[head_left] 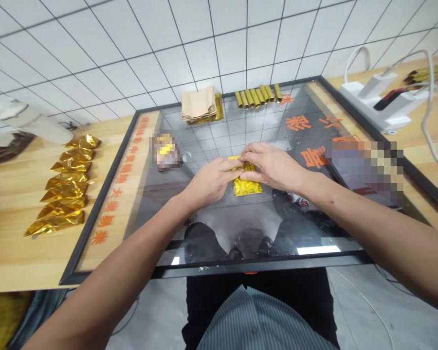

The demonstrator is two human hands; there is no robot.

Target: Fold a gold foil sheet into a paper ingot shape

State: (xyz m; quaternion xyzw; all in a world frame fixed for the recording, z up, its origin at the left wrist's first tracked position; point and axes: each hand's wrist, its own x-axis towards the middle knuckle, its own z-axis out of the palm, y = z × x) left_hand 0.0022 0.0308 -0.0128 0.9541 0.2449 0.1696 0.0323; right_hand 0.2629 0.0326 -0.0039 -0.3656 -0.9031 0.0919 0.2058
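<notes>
A small sheet of shiny gold foil (248,188) lies on the glass panel (204,233) in front of me. My left hand (213,179) reaches its far left part, fingers together and pressed on the foil. From the other side, my right hand (269,164) has its thumb and fingers closed on the foil's upper part. The fingertips of both hands meet there and hide the upper edge. Beyond my hands, a stack of tan paper sheets (198,103) with gold foil showing beneath lies beside a row of several rolled gold tubes (256,97).
Several twisted gold foil packets (66,190) line the wooden table (7,204) at left, near a white bottle (36,122). A blurred-out item (166,154) sits on the glass. Right are a pixelated, screen-like object (365,170) and white plugs with cables (381,99). A tiled wall (226,39) stands behind.
</notes>
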